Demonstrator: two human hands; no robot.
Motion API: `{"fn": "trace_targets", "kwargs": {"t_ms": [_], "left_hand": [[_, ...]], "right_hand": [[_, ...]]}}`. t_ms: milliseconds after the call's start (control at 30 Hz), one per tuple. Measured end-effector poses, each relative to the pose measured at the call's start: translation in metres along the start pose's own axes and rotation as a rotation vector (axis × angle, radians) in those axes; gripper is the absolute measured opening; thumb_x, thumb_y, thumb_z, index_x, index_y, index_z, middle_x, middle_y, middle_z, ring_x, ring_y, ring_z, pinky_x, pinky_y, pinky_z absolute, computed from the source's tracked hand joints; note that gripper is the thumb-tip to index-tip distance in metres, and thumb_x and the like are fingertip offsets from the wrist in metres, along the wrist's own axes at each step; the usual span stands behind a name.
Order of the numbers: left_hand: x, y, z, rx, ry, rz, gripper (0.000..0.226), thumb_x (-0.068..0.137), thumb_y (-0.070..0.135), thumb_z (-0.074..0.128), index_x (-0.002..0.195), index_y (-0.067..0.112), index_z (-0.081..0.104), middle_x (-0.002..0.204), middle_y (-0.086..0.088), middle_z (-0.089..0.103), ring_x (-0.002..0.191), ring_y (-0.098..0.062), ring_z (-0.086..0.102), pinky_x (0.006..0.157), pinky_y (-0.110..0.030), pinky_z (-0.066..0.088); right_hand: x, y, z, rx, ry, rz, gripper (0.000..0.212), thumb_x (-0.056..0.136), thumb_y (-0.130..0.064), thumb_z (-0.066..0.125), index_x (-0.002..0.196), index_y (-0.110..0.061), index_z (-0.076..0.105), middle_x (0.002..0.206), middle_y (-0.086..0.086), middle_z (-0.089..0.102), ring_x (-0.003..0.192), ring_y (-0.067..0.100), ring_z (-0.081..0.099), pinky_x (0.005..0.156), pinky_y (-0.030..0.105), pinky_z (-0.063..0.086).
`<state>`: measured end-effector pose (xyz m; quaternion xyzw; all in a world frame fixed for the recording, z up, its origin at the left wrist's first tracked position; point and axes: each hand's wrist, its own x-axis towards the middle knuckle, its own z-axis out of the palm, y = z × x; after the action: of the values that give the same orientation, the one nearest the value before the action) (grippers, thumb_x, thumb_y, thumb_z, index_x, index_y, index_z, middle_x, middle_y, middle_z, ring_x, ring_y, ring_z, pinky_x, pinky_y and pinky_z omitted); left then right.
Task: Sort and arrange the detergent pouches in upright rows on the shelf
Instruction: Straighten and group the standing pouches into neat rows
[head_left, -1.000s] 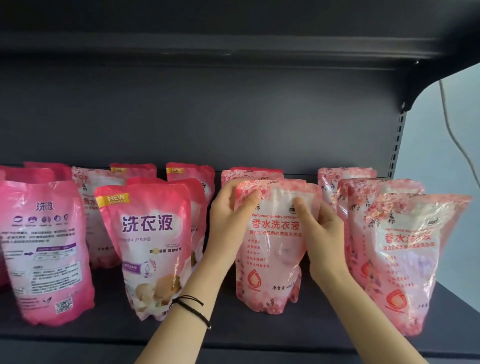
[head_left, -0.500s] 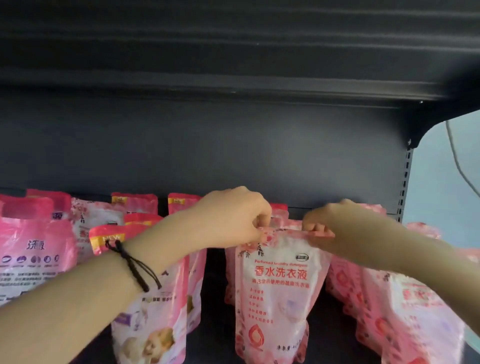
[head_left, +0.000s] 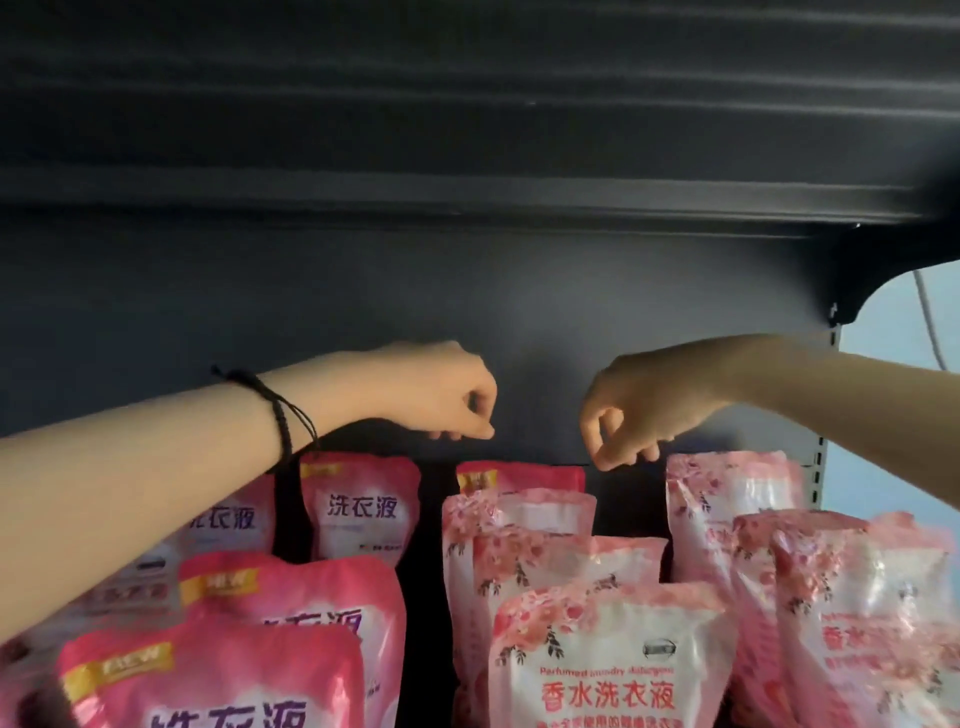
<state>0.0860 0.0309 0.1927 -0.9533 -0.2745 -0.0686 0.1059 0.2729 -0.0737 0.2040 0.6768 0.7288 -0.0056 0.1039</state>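
Pink detergent pouches stand upright in rows on the dark shelf. The middle row has a floral pouch (head_left: 608, 670) in front, two more behind it, and a deep pink pouch (head_left: 519, 475) at the back. My left hand (head_left: 447, 389) hovers above that back pouch with fingers curled to the thumb, holding nothing. My right hand (head_left: 639, 410) hangs just right of the pouch's top corner, fingers also curled in a pinch shape with nothing in them. Deep pink pouches (head_left: 291, 597) fill the left rows, partly hidden by my left forearm.
Another floral row (head_left: 727, 493) stands at the right, close to the shelf upright (head_left: 818, 467). The dark back panel (head_left: 363, 291) is right behind the hands. An upper shelf (head_left: 467, 192) overhangs low above them. Narrow dark gaps separate the rows.
Both hands have let go of the front floral pouch's top edge and moved up and back, apart, over the rear of the middle row. The view has moved closer.
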Motion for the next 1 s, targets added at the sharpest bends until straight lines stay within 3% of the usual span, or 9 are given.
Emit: {"fn": "trace_targets", "kwargs": {"t_ms": [100, 233, 333, 467, 567, 667, 767, 867, 1000], "left_hand": [[0.03, -0.022, 0.01, 0.0, -0.112, 0.043, 0.021, 0.087, 0.041, 0.066, 0.102, 0.026, 0.068, 0.085, 0.016, 0.065, 0.069, 0.004, 0.054, 0.067, -0.021, 0.044], [0.059, -0.035, 0.03, -0.09, -0.212, 0.059, 0.034, 0.086, 0.037, 0.069, 0.115, 0.021, 0.066, 0.105, 0.004, 0.071, 0.089, -0.009, 0.062, 0.07, -0.02, 0.042], [0.068, -0.038, 0.047, -0.13, -0.277, 0.07, 0.033, 0.084, 0.038, 0.071, 0.112, 0.019, 0.068, 0.102, 0.003, 0.073, 0.09, -0.011, 0.064, 0.069, -0.019, 0.043], [0.071, -0.039, 0.076, -0.083, -0.23, 0.037, 0.021, 0.085, 0.033, 0.07, 0.097, 0.016, 0.068, 0.09, 0.0, 0.073, 0.07, -0.008, 0.056, 0.057, -0.023, 0.04], [0.07, -0.042, 0.081, -0.202, -0.169, -0.023, 0.016, 0.088, 0.025, 0.068, 0.089, 0.009, 0.068, 0.086, -0.01, 0.075, 0.065, -0.009, 0.058, 0.06, -0.022, 0.043], [0.063, -0.051, 0.076, -0.408, -0.071, -0.091, 0.012, 0.09, 0.017, 0.065, 0.08, 0.012, 0.06, 0.088, -0.016, 0.07, 0.066, -0.012, 0.056, 0.06, -0.02, 0.042], [0.048, -0.059, 0.068, -0.756, 0.064, -0.184, 0.021, 0.095, 0.013, 0.058, 0.077, 0.019, 0.049, 0.093, -0.012, 0.06, 0.081, -0.02, 0.055, 0.07, -0.03, 0.048], [0.03, -0.065, 0.045, -1.098, 0.235, -0.231, 0.02, 0.099, 0.012, 0.05, 0.08, 0.016, 0.045, 0.09, -0.011, 0.062, 0.083, -0.029, 0.063, 0.068, -0.036, 0.057], [0.01, -0.072, 0.001, -1.258, 0.477, -0.239, 0.021, 0.099, 0.01, 0.049, 0.08, 0.014, 0.042, 0.087, -0.009, 0.06, 0.072, -0.028, 0.066, 0.062, -0.04, 0.06]], "right_hand": [[0.041, 0.015, 0.0, -0.097, 0.022, 0.013, 0.016, 0.084, -0.035, 0.067, 0.092, -0.021, 0.068, 0.09, 0.005, 0.073, 0.078, 0.016, 0.067, 0.079, 0.035, 0.057], [0.078, 0.03, 0.01, -0.126, -0.035, 0.016, 0.029, 0.081, -0.042, 0.07, 0.101, -0.021, 0.068, 0.099, 0.003, 0.072, 0.094, 0.02, 0.067, 0.08, 0.03, 0.051], [0.093, 0.034, 0.024, -0.165, -0.079, 0.034, 0.026, 0.082, -0.04, 0.068, 0.101, -0.022, 0.068, 0.099, 0.0, 0.072, 0.093, 0.017, 0.067, 0.073, 0.025, 0.047], [0.101, 0.036, 0.039, -0.124, -0.067, 0.073, 0.01, 0.085, -0.022, 0.059, 0.079, -0.019, 0.065, 0.077, -0.002, 0.07, 0.066, 0.01, 0.062, 0.062, 0.021, 0.044], [0.097, 0.036, 0.034, -0.027, -0.039, 0.105, 0.016, 0.086, -0.016, 0.056, 0.072, -0.017, 0.065, 0.075, -0.004, 0.07, 0.067, 0.008, 0.064, 0.073, 0.027, 0.054], [0.092, 0.035, 0.022, 0.134, 0.031, 0.141, 0.013, 0.087, -0.012, 0.058, 0.078, -0.015, 0.067, 0.078, 0.003, 0.071, 0.068, 0.009, 0.065, 0.067, 0.024, 0.054], [0.082, 0.034, 0.004, 0.346, 0.167, 0.156, 0.014, 0.091, -0.018, 0.061, 0.077, -0.017, 0.065, 0.077, -0.001, 0.07, 0.073, 0.009, 0.067, 0.061, 0.02, 0.049], [0.07, 0.028, -0.013, 0.641, 0.381, 0.118, 0.013, 0.092, -0.02, 0.063, 0.083, -0.012, 0.069, 0.082, 0.003, 0.072, 0.078, 0.012, 0.067, 0.068, 0.022, 0.052], [0.064, 0.001, -0.013, 1.213, 0.61, -0.077, 0.031, 0.087, -0.021, 0.065, 0.11, -0.001, 0.066, 0.098, 0.006, 0.073, 0.089, 0.016, 0.067, 0.085, 0.028, 0.053]]}}
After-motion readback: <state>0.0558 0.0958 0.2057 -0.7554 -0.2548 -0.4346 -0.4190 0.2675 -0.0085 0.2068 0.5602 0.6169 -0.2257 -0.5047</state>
